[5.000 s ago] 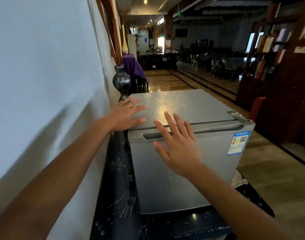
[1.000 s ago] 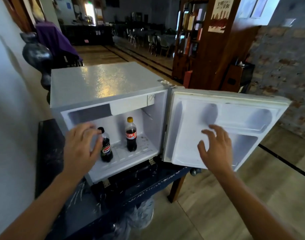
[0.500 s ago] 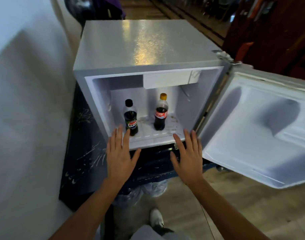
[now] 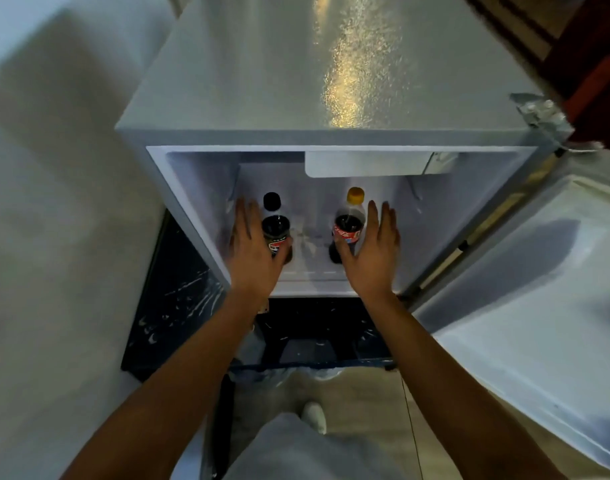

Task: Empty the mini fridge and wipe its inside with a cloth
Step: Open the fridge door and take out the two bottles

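Observation:
The grey mini fridge (image 4: 296,74) stands with its door (image 4: 538,306) swung wide to the right. Two cola bottles stand upright on its white floor: a black-capped Pepsi bottle (image 4: 275,221) on the left and a yellow-capped Coca-Cola bottle (image 4: 349,223) on the right. My left hand (image 4: 253,251) is inside the fridge, fingers apart, against the left side of the Pepsi bottle. My right hand (image 4: 371,251) is inside too, fingers apart, against the right side of the Coca-Cola bottle. Neither hand has closed around its bottle. No cloth is in view.
The fridge sits on a dark painted table (image 4: 179,306) against a white wall (image 4: 54,202) on the left. A white freezer flap (image 4: 365,164) hangs at the top of the inside. Wooden floor and my shoe (image 4: 315,415) lie below.
The door went from closed to wide open. In the last half second both hands moved from the fridge's front edge into the inside, up beside the two bottles.

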A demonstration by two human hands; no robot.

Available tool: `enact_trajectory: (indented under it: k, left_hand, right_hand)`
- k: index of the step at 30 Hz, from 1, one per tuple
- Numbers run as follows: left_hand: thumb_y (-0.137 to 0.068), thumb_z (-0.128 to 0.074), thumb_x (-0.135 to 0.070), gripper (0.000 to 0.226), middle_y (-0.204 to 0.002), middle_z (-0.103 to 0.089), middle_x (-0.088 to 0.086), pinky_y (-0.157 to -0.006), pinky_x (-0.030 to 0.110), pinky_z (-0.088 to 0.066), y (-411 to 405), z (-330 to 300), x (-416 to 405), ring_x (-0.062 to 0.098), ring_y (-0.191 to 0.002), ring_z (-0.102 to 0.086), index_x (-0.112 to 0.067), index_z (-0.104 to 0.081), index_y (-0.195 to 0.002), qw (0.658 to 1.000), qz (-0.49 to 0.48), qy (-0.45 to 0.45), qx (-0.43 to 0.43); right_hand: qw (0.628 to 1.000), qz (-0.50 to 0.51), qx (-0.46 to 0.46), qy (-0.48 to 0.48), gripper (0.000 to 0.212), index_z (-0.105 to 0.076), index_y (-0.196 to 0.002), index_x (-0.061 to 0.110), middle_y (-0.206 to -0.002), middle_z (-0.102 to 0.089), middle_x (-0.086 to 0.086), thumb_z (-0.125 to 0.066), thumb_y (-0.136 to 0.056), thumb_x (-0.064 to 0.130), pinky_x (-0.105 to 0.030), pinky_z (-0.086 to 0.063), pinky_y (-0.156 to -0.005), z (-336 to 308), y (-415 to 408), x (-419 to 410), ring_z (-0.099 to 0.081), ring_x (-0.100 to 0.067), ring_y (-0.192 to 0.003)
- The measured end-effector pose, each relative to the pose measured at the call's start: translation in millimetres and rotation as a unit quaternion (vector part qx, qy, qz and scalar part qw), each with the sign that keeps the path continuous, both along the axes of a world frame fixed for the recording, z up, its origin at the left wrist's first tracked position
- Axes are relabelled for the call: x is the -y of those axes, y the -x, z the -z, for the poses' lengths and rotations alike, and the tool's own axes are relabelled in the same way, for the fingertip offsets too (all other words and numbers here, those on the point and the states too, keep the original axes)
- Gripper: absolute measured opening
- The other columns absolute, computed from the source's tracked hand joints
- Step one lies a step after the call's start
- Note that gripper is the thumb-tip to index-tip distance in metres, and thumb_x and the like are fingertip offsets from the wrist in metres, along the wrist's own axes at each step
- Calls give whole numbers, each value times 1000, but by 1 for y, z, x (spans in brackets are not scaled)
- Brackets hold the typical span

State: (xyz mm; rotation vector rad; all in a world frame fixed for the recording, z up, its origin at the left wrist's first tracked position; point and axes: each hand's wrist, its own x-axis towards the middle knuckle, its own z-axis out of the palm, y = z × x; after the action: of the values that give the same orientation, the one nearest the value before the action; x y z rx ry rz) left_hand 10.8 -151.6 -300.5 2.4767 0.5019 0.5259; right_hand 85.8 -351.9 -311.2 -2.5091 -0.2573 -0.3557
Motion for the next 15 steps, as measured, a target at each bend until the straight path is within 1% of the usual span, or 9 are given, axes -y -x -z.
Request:
enact_trajectory:
  k: [2, 4, 6, 7, 9, 11, 14, 15]
  left_hand:
    - [-88, -66, -47, 95, -167, -19, 11, -120, 52, -31, -10, 1, -2, 29, -152, -26, -14, -11, -159, 999, -23, 49, -3]
    - [-87, -72, -43, 98, -164, -29, 9, -121, 46, -33, -16, 0, -2, 29, -149, -34, -18, -10, -159, 995, -42, 88, -14]
    - [-85, -73, -44, 97, -160, -38, 7, -118, 43, -38, -20, 1, -3, 29, -145, -41, -24, -11, -157, 993, -51, 102, -26]
    - [-85, -73, -44, 94, -157, -42, 6, -115, 44, -41, -22, 2, -5, 30, -142, -45, -25, -15, -156, 993, -52, 102, -32]
    - [-84, -73, -44, 84, -151, -51, 5, -110, 45, -47, -25, 4, -7, 30, -135, -53, -26, -27, -152, 993, -50, 99, -31]
    - [-83, -74, -41, 77, -144, -57, 4, -106, 43, -50, -26, 3, -7, 29, -128, -59, -26, -35, -147, 992, -50, 115, -25]
    - [-83, -76, -36, 74, -134, -64, 4, -101, 41, -54, -26, 1, -5, 28, -117, -66, -27, -36, -145, 988, -52, 144, -25]
    - [-83, -77, -35, 73, -132, -66, 4, -99, 42, -55, -25, 1, -5, 28, -114, -68, -28, -37, -144, 987, -51, 149, -23]
  right_hand:
    - [1000, -4, -16, -23, 87, -25, -155, 15, -161, -28, -16, -58, -88, 58, -53, -29, -117, 0, -10, -9, -27, -34, -148]
    - [998, -2, -22, -58, 88, -30, -153, 11, -158, -35, -17, -65, -85, 55, -52, -31, -116, 2, -15, -17, -33, -35, -145]
    - [997, 4, -12, -78, 84, -36, -148, 7, -153, -41, -19, -72, -84, 48, -53, -33, -115, 4, -16, -21, -37, -37, -143]
    - [997, 6, -4, -82, 81, -39, -146, 6, -150, -44, -19, -74, -83, 45, -53, -35, -114, 6, -17, -22, -39, -38, -141]
    - [996, 4, 4, -93, 75, -44, -141, 7, -144, -50, -18, -73, -82, 42, -54, -41, -109, 9, -20, -21, -45, -38, -136]
    - [994, 0, -6, -105, 70, -45, -139, 10, -140, -53, -15, -68, -82, 44, -52, -45, -104, 11, -22, -19, -49, -36, -132]
    - [992, -9, -24, -120, 68, -43, -141, 13, -139, -56, -12, -70, -84, 37, -51, -48, -103, 11, -20, -19, -53, -35, -128]
    - [992, -12, -29, -126, 69, -41, -143, 14, -139, -57, -11, -72, -85, 34, -46, -48, -104, 10, -19, -19, -56, -34, -126]
